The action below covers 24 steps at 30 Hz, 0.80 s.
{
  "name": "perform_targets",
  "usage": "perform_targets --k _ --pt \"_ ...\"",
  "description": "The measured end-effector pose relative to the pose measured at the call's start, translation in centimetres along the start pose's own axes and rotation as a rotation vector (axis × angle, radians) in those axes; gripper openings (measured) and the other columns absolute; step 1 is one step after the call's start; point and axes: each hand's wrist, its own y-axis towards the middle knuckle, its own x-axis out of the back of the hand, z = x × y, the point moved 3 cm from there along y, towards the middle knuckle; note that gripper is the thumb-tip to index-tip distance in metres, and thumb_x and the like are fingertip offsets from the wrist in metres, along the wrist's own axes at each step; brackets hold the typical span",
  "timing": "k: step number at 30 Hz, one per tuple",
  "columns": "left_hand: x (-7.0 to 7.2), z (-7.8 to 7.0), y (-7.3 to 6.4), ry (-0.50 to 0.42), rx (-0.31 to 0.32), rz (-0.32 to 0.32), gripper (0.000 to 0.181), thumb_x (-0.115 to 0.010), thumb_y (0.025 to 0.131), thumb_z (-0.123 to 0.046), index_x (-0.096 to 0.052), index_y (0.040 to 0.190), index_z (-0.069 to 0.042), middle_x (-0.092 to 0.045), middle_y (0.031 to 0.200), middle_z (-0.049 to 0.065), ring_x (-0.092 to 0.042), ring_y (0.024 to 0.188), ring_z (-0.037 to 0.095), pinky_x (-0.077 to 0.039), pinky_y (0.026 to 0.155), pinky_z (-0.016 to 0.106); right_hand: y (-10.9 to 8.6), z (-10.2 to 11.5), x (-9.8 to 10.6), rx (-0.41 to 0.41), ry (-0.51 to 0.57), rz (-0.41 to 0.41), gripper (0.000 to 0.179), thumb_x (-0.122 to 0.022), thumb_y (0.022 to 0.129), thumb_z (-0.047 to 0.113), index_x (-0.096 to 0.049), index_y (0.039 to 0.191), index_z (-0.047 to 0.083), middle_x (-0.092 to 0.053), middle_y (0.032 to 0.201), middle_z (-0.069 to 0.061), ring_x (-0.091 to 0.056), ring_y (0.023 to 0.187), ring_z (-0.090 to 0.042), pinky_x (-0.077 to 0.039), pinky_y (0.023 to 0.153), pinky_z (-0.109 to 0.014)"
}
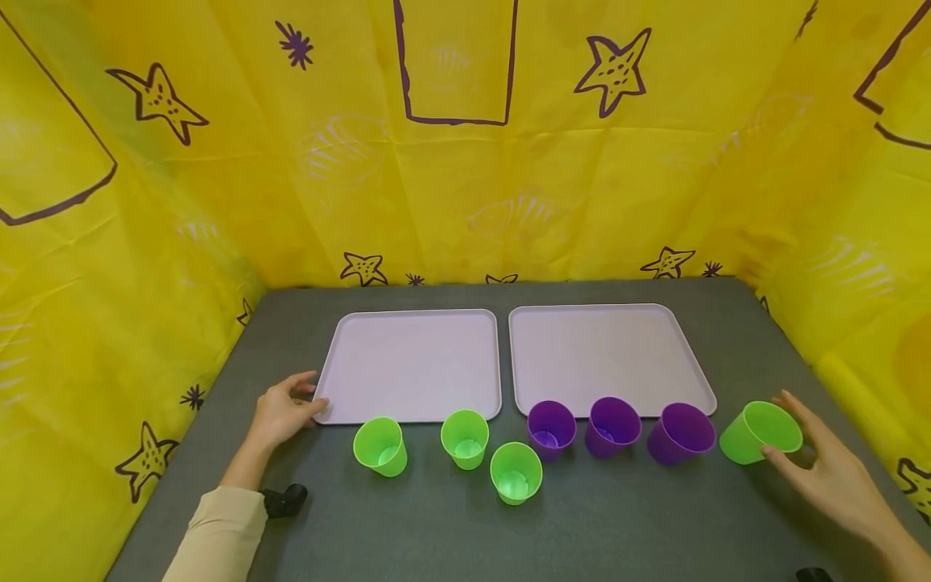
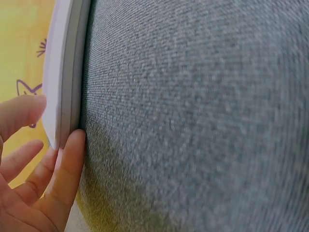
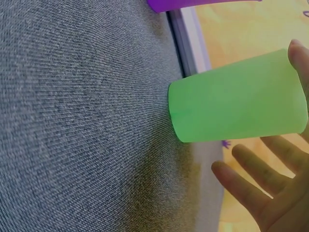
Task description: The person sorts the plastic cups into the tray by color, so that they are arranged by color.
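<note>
My left hand (image 1: 286, 411) is at the near left corner of the left pale lilac tray (image 1: 414, 364). In the left wrist view its thumb (image 2: 34, 108) lies on the tray's upper rim, and fingertips meet the side of the layered edge (image 2: 70, 72), so the corner sits between them. Far to the right, my right hand (image 1: 829, 469) spreads around the rim of a green cup (image 1: 749, 436). The right wrist view has the thumb (image 3: 300, 60) at that cup's (image 3: 236, 101) rim, with straight, parted fingers (image 3: 256, 169) on the other side. The cup's base is down on the table.
A second lilac tray (image 1: 604, 356) lies right of the first. Along their front edges stand three purple cups (image 1: 550, 428) and three green cups (image 1: 465, 436), mouths up. Yellow patterned cloth (image 1: 451, 202) walls the grey table (image 1: 407, 533) at the back and sides.
</note>
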Motion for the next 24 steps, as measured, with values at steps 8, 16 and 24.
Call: perform_targets --k 8,16,24 --pt "-0.44 0.21 0.24 -0.001 -0.002 -0.005 0.053 -0.065 0.075 -0.002 -0.050 0.126 0.007 -0.057 0.109 0.030 -0.065 0.062 0.017 -0.055 0.049 0.027 -0.26 -0.37 -0.20 -0.088 -0.031 0.016 0.078 -0.069 0.082 0.022 -0.024 0.146 0.021 -0.017 0.122 0.046 -0.042 0.076 0.021 -0.037 0.055 -0.013" --pt "-0.58 0.33 0.14 -0.063 0.028 -0.001 0.054 -0.059 0.073 0.006 -0.049 0.126 0.008 -0.056 0.105 0.029 -0.065 0.071 0.018 -0.057 0.051 0.030 -0.41 -0.32 -0.41 -0.126 -0.022 0.013 0.074 -0.068 0.082 0.024 -0.029 0.144 0.019 -0.020 0.110 0.047 -0.037 0.080 0.023 -0.048 0.058 -0.036" --pt "-0.65 0.39 0.17 -0.086 0.039 0.005 0.054 -0.058 0.073 0.007 -0.048 0.127 0.008 -0.054 0.107 0.029 -0.065 0.074 0.018 -0.057 0.053 0.030 -0.47 -0.08 -0.36 -0.132 -0.010 0.015 0.072 -0.069 0.082 0.024 -0.030 0.143 0.019 -0.023 0.110 0.045 -0.040 0.079 0.022 -0.039 0.057 -0.013"
